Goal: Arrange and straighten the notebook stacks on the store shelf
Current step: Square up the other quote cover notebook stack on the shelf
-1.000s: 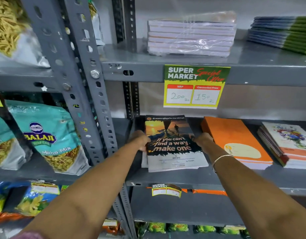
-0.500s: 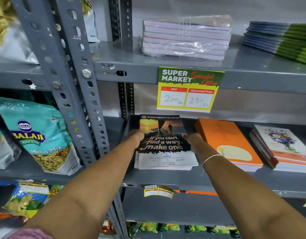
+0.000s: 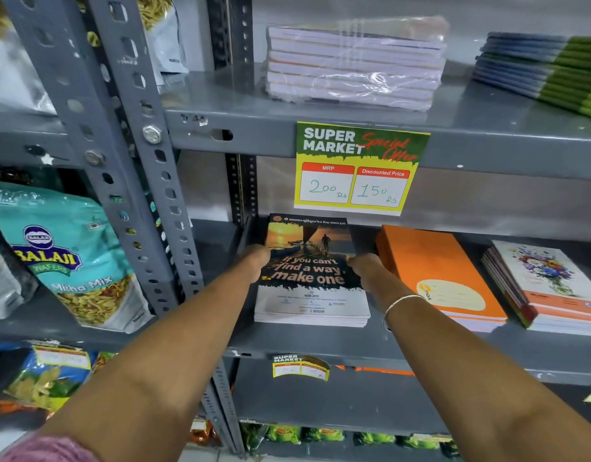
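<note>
A stack of notebooks with a dark sunset cover lies flat on the grey middle shelf. My left hand grips its left edge and my right hand grips its right edge, thumbs on the cover. Beside it to the right lies an orange notebook stack, almost touching my right hand. Further right sits a floral-cover stack, fanned and uneven.
On the upper shelf rest a plastic-wrapped white notebook pack and a blue-green stack. A price tag hangs from the upper shelf edge. A perforated steel upright stands left, with snack bags beyond it.
The sunset-cover stack, slightly splayed at its front edge a second ago, now sits squarer between my hands. Both hands stay on its sides.
</note>
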A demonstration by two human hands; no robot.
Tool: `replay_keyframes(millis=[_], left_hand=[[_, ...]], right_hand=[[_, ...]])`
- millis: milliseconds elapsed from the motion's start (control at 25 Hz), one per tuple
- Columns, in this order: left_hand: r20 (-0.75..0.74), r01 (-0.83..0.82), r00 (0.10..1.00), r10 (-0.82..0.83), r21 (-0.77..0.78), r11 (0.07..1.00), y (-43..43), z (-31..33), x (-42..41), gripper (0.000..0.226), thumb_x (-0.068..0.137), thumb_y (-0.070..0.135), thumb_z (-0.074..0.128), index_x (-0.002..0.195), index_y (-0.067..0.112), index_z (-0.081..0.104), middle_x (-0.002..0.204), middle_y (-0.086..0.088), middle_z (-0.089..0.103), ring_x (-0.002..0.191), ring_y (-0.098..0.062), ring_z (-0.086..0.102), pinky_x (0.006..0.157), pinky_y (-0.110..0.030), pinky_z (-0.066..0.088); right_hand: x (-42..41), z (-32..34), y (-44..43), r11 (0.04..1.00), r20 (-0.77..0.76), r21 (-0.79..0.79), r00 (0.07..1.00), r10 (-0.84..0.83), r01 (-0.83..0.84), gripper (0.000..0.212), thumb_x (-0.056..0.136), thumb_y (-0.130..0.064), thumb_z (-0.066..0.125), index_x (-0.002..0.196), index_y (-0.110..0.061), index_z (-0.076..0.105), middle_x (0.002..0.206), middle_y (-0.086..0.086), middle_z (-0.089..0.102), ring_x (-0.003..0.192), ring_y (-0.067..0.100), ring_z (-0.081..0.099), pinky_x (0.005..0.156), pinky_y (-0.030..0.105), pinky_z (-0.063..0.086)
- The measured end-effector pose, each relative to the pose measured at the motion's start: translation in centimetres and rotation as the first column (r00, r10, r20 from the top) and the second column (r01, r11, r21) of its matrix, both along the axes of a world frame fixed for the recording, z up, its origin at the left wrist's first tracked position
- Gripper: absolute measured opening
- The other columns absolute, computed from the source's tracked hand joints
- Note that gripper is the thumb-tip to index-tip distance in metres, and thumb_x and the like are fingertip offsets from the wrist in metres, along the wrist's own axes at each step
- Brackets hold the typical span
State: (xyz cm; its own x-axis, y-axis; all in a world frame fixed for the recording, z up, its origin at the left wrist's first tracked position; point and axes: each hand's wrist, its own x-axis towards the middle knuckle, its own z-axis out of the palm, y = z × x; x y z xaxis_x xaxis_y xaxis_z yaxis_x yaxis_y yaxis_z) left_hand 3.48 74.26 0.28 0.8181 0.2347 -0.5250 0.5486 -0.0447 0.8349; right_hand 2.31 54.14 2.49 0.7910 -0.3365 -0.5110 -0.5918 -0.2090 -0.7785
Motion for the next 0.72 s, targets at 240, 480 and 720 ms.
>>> replay_keyframes(millis=[240, 480, 720], left_hand=[[0.013, 0.005, 1.0, -0.004, -0.084, 0.996, 1.3, -3.7, 2.5, 0.042, 0.093, 0.031, 0.042, 0.119, 0.002, 0.058, 0.104, -0.017, 0.069, 0.105, -0.035, 0.068, 0.097, -0.047, 0.051], [0.007, -0.039, 0.999, 0.04, -0.146, 0.989, -0.4, 0.2, -2.1, 0.039, 0.098, 0.043, 0.029, 0.094, 0.01, 0.049, 0.074, -0.009, 0.058, 0.068, -0.022, 0.059, 0.072, -0.034, 0.049], [0.0, -0.11, 0.994, 0.112, -0.171, 0.979, -0.1, -1.2, -1.8, 0.049, 0.094, 0.053, 0.031, 0.109, 0.01, 0.051, 0.089, -0.012, 0.066, 0.094, -0.027, 0.064, 0.106, -0.041, 0.044]], right_hand=[[-0.5, 0.2, -0.1, 0.995, 0.022, 0.096, 1.0, -0.001, -0.001, 0.027, 0.089, -0.021, 0.06, 0.108, -0.004, 0.051, 0.096, 0.012, 0.058, 0.093, 0.025, 0.061, 0.081, 0.031, 0.048], [-1.4, 0.4, 0.0, 0.987, 0.005, 0.154, 0.999, 0.037, -0.037, 0.043, 0.097, -0.043, 0.038, 0.107, -0.002, 0.048, 0.091, 0.014, 0.063, 0.107, 0.03, 0.062, 0.102, 0.039, 0.046], [-2.2, 0.9, -0.2, 0.961, -0.01, 0.276, 1.0, 0.006, -0.003, 0.049, 0.097, -0.05, 0.028, 0.107, -0.007, 0.049, 0.077, 0.013, 0.058, 0.105, 0.028, 0.061, 0.103, 0.036, 0.045]])
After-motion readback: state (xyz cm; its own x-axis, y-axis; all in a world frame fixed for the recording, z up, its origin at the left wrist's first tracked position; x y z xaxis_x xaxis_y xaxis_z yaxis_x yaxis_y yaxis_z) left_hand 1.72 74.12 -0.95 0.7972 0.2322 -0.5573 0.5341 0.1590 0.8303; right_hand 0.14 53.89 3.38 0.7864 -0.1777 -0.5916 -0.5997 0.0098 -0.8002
